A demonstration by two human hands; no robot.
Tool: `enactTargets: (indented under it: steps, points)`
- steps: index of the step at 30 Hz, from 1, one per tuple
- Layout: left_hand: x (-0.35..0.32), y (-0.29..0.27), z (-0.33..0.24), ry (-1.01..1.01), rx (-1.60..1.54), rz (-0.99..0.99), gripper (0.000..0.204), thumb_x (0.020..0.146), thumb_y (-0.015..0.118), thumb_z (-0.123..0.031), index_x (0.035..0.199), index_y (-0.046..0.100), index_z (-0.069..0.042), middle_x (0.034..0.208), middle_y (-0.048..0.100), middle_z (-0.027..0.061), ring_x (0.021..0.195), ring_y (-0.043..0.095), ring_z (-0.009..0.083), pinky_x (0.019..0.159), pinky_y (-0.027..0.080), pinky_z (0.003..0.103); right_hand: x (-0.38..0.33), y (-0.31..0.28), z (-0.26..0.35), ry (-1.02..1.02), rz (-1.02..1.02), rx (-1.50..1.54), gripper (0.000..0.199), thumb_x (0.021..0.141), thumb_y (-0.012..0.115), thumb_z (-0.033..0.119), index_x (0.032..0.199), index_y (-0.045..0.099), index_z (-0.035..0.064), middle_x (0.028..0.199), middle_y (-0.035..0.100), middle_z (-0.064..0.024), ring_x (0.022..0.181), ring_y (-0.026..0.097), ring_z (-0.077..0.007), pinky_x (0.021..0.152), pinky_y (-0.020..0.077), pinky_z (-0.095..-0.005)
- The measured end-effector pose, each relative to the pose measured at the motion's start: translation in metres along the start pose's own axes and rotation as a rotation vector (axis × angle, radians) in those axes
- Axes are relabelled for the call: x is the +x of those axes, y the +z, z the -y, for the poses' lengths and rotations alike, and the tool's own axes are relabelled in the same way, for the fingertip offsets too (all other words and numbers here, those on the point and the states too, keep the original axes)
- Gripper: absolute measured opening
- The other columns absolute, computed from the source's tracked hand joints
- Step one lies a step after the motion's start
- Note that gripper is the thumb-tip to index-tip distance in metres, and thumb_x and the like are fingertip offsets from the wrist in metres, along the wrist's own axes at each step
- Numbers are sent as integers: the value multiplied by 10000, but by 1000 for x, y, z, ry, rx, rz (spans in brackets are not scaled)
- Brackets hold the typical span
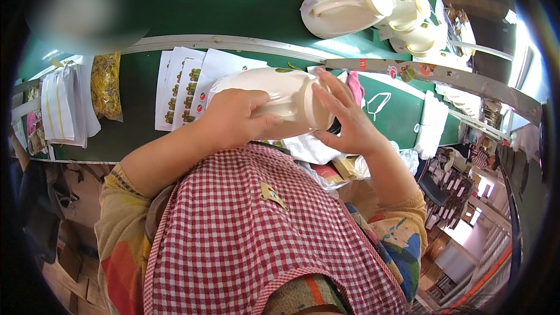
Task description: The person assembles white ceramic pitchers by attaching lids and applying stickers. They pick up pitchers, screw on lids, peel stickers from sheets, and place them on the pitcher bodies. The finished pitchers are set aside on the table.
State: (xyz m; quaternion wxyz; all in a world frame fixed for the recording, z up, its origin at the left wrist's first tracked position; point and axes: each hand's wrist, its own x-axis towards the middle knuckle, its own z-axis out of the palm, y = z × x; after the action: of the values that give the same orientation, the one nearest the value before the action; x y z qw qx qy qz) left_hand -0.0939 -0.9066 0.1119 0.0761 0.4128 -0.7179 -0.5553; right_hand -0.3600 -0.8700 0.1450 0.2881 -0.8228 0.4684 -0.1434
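Observation:
A cream glossy jug (291, 96) lies on its side in front of my apron, its round foot toward the right. Green printed motifs show on its upper and lower sides. My left hand (236, 118) is closed on the body, thumb and forefinger pressed to the near side. Around the foot curves my right hand (347, 114), with fingers over the rim and the thumb below. My left hand's far fingers and the jug's mouth are hidden. Just behind the jug lie white decal sheets (189, 90) printed with green and brown pictures.
Several cream jugs (344, 9) lie at the far right of the green table (268, 11). A pale rail (210, 42) crosses the table; a grey bar (431, 72) juts in at right. Hanging papers (63, 105) and a yellow mesh bundle (106, 84) are left, white cloths (431, 122) right.

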Motion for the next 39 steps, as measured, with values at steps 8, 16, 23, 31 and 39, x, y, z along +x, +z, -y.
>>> enactTargets:
  steps: [8,16,23,31,39]
  points:
    - [-2,8,6,28,-25,-25,395,834,642,-407,888,674,-17,822,664,195,766,641,334,715,489,414,5,-19,11,47,43,-322,889,631,810,484,1335,490,47,1294,536,-177,1124,572,-319,903,485,-406]
    - [-6,8,5,10,-38,-45,375,822,658,-389,872,676,-17,810,662,193,745,639,329,694,491,404,1,-16,16,78,39,-289,856,643,808,416,1336,477,39,1283,531,-178,1138,552,-337,893,481,-407]
    - [-6,11,5,3,-37,-24,368,816,659,-376,909,687,-21,817,666,194,754,646,330,701,496,402,2,-11,23,350,129,-234,875,611,822,385,1336,474,39,1292,508,-173,1091,562,-337,863,490,-394]
    - [-7,8,4,45,12,-56,353,799,686,-357,906,689,-21,797,662,187,746,647,310,705,495,392,-4,16,20,105,-96,-223,847,664,779,395,1368,449,59,1290,470,-170,1112,532,-351,898,471,-409]
    - [13,-23,16,63,-165,54,348,769,719,-324,904,673,-7,801,652,181,723,631,282,694,492,374,14,28,-23,-407,-161,-254,675,751,658,481,1323,500,160,1302,452,-171,1154,473,-380,934,435,-492]
